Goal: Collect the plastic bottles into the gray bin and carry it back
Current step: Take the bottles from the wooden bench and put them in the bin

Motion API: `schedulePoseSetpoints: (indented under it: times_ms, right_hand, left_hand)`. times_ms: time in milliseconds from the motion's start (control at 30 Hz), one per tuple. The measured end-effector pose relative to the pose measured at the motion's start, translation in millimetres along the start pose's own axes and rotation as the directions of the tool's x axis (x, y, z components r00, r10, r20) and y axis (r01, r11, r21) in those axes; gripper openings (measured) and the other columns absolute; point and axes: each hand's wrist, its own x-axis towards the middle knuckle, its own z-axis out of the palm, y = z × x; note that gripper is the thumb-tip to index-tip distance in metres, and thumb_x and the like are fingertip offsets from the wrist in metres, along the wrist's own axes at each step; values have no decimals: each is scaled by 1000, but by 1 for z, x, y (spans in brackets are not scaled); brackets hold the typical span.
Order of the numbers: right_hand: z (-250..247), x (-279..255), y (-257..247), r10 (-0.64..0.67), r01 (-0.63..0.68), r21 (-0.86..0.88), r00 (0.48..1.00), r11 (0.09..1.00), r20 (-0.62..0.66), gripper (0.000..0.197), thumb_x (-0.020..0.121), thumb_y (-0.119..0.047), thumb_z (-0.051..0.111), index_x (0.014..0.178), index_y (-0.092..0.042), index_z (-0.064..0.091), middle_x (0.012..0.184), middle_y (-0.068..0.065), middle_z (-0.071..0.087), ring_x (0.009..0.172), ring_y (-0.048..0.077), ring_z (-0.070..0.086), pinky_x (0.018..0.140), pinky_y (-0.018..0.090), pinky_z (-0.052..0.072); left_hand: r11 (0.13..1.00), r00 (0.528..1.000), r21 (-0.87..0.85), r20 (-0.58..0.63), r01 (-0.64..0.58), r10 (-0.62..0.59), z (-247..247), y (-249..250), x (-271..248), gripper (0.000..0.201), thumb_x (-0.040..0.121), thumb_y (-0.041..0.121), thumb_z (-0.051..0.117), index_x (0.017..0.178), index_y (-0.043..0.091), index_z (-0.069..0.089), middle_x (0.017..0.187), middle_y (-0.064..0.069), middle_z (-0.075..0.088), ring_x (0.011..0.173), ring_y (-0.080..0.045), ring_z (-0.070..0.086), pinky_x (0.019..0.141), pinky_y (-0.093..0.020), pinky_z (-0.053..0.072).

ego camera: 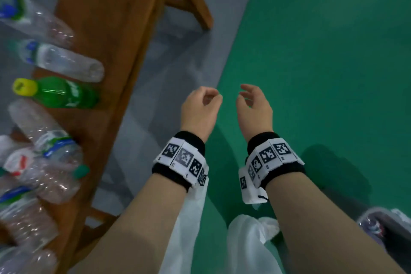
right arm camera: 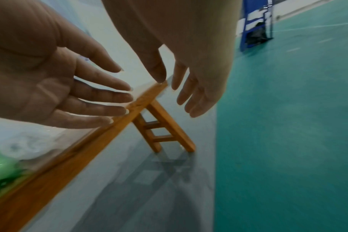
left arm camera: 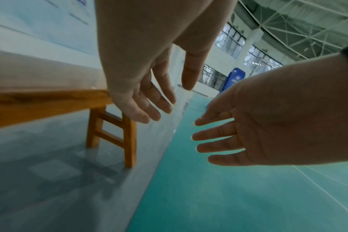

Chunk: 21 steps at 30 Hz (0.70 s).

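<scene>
Your left hand [ego camera: 200,111] and right hand [ego camera: 255,109] hang side by side in the air over the floor, just beside each other but not touching, and neither one has hold of anything. From the head view the fingers look loosely curled; the wrist views show them relaxed and nearly straight, spread a little, palms turned toward each other.

The plastic bottles [ego camera: 44,140] lie on the wooden bench [ego camera: 106,18] to your left, well apart from both hands. They sit in a loose row along the bench's far long edge, several poking out past that edge. Among them a green bottle [ego camera: 64,93] with a yellow cap lies on its side about midway, a clear bottle [ego camera: 66,62] beside it, and a heap of crumpled clear ones toward the near end.

The gray bin [ego camera: 391,229] shows only in part at the lower right corner of the head view, on the green floor [ego camera: 333,51] by your right forearm, with something clear inside it; the blur hides what.
</scene>
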Motion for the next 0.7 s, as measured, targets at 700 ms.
schedulePoseSetpoints:
  times_ms: [700]
  right_hand:
    - [229,19,-185,-285,547,-230,697,805,658,56,86,-36,66,137,-23,45,130,1,52,122,18,47,103,38,43]
  left_hand:
    - [834,623,-442,-560,332,-545,-187,-73,21,58,71,35,81,113,21,43,136,-9,28,100,-12,46,58,2,38]
